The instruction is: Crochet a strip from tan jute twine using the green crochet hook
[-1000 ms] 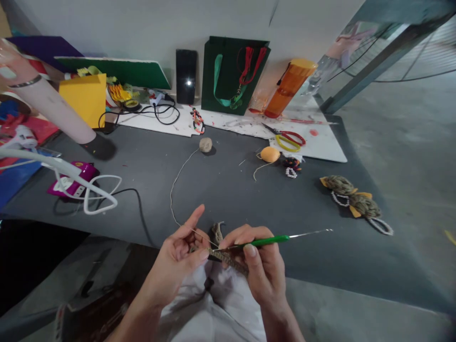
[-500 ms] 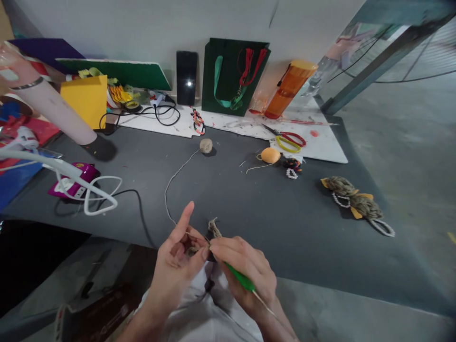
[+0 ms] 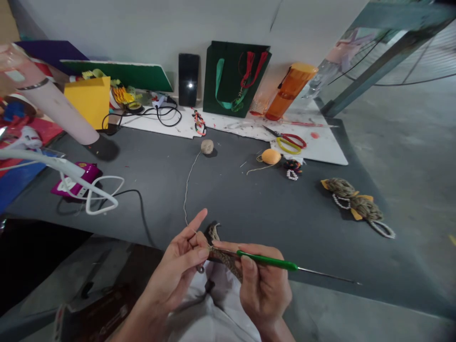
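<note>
In my right hand [image 3: 267, 282] I grip a crochet hook [image 3: 274, 261] by its green handle; a thin metal shaft sticks out to the right. The hook's other end meets a brownish-grey crocheted strip [image 3: 226, 262] that hangs between my hands. My left hand [image 3: 183, 261] pinches the strip's edge between thumb and fingers, its index finger raised with yarn [image 3: 186, 194] over it. That yarn runs up the table to a small beige yarn ball [image 3: 207, 147]. Loose fibres [image 3: 213, 231] stand at the strip's far end. My fingers hide the stitches.
Scissors [image 3: 290, 143] with red and yellow handles lie at the back, by an orange yarn ball [image 3: 270, 156]. Crocheted bows [image 3: 354, 199] with bead loops rest on the right. A white curved bar [image 3: 71, 168] and a purple power strip [image 3: 76, 180] occupy the left.
My right hand has turned, swinging the crochet hook from slanting down toward me to nearly level, pointing right. My left hand has shifted slightly right, and the yarn runs straighter.
</note>
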Tool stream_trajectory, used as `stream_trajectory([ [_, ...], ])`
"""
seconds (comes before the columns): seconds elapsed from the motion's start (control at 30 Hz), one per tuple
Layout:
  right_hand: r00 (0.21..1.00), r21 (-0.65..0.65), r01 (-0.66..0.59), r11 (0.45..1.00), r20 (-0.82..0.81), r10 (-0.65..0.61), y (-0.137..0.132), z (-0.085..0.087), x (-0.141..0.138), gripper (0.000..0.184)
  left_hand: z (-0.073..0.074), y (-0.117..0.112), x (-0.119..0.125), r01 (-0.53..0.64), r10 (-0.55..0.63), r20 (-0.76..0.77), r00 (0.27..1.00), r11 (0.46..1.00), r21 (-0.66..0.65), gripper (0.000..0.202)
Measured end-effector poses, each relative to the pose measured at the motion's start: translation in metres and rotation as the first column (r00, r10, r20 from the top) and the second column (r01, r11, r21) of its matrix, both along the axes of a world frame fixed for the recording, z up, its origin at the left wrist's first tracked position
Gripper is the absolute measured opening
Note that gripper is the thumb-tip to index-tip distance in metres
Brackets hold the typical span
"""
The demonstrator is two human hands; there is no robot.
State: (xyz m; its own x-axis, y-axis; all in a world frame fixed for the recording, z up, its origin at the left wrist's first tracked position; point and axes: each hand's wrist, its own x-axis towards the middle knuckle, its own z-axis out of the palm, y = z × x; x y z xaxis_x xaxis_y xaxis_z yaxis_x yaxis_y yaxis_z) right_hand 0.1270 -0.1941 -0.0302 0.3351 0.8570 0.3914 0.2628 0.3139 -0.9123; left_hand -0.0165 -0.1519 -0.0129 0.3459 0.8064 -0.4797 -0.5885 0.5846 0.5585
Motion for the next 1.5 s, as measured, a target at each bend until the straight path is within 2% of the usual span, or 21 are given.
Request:
stream_trajectory([
  [0.1, 0.989, -0.091, 0.003, 0.996, -0.144, -0.017, -0.002, 0.004, -0.005, 0.010, 0.000, 0.000, -0.002, 0.012, -0.012, 0.008, 1.000, 0.999, 0.030, 0.060],
  [0.23, 0.904, -0.230, -0.124, 0.965, -0.426, 0.015, 0.001, 0.007, -0.005, 0.011, 0.002, 0.001, -0.005, 0.052, -0.055, 0.030, 0.998, 0.995, 0.084, 0.057],
  [0.37, 0.758, -0.206, -0.285, 0.936, -0.646, 0.089, 0.011, 0.007, -0.004, 0.018, 0.000, -0.001, -0.005, 0.070, -0.072, 0.018, 0.997, 0.992, 0.101, 0.055],
  [0.47, 0.669, -0.169, -0.352, 0.921, -0.733, 0.121, 0.017, 0.008, -0.011, 0.022, -0.003, -0.004, -0.001, 0.060, -0.059, -0.010, 0.998, 0.990, 0.131, 0.057],
  [0.57, 0.697, -0.143, -0.291, 0.946, -0.709, 0.107, 0.018, 0.007, -0.018, 0.023, -0.006, -0.007, 0.005, 0.040, -0.039, -0.010, 0.999, 0.981, 0.192, 0.058],
  [0.67, 0.778, -0.082, -0.221, 0.972, -0.616, 0.125, 0.017, 0.007, -0.019, 0.011, -0.005, -0.009, 0.008, -0.002, 0.009, -0.027, 1.000, 0.974, 0.225, 0.056],
  [0.73, 0.873, -0.012, -0.203, 0.979, -0.454, 0.176, 0.016, 0.006, -0.015, 0.008, -0.003, -0.009, 0.009, -0.038, 0.053, -0.065, 0.996, 0.976, 0.215, 0.055],
  [0.8, 0.962, 0.094, -0.189, 0.977, -0.180, 0.204, 0.016, 0.005, -0.011, 0.020, -0.002, -0.009, 0.009, -0.092, 0.115, -0.114, 0.987, 0.978, 0.188, 0.058],
  [0.87, 0.985, 0.184, -0.173, 0.968, 0.038, 0.169, 0.016, 0.004, -0.009, 0.032, 0.000, -0.009, 0.009, -0.131, 0.150, -0.124, 0.981, 0.980, 0.149, 0.062],
  [0.9, 0.987, 0.201, -0.158, 0.967, 0.067, 0.147, 0.016, 0.003, -0.009, 0.033, 0.000, -0.008, 0.009, -0.132, 0.146, -0.108, 0.983, 0.983, 0.124, 0.063],
  [1.03, 0.994, 0.073, -0.053, 0.996, -0.090, 0.060, 0.012, 0.001, -0.014, 0.015, 0.002, -0.004, 0.005, -0.044, 0.043, 0.018, 0.999, 0.998, 0.040, 0.062],
  [1.13, 0.984, -0.062, 0.000, 0.998, -0.180, -0.012, 0.006, 0.001, -0.017, 0.011, 0.002, 0.000, 0.001, -0.005, 0.002, 0.070, 0.998, 0.999, 0.043, 0.061],
  [1.27, 0.900, -0.212, -0.094, 0.973, -0.436, -0.008, 0.004, 0.001, -0.015, 0.012, -0.001, 0.003, -0.005, 0.043, -0.046, 0.098, 0.994, 0.998, 0.038, 0.058],
  [1.4, 0.761, -0.175, -0.294, 0.940, -0.638, 0.119, 0.013, 0.002, -0.012, 0.016, -0.001, 0.003, -0.007, 0.093, -0.096, 0.127, 0.987, 0.995, 0.024, 0.053],
  [1.47, 0.729, -0.117, -0.303, 0.946, -0.668, 0.151, 0.018, 0.002, -0.015, 0.014, 0.000, 0.003, -0.005, 0.092, -0.095, 0.129, 0.987, 0.995, 0.027, 0.054],
  [1.5, 0.743, -0.090, -0.281, 0.956, -0.651, 0.157, 0.021, 0.002, -0.017, 0.012, 0.001, 0.003, -0.004, 0.086, -0.089, 0.119, 0.989, 0.996, 0.033, 0.055],
])
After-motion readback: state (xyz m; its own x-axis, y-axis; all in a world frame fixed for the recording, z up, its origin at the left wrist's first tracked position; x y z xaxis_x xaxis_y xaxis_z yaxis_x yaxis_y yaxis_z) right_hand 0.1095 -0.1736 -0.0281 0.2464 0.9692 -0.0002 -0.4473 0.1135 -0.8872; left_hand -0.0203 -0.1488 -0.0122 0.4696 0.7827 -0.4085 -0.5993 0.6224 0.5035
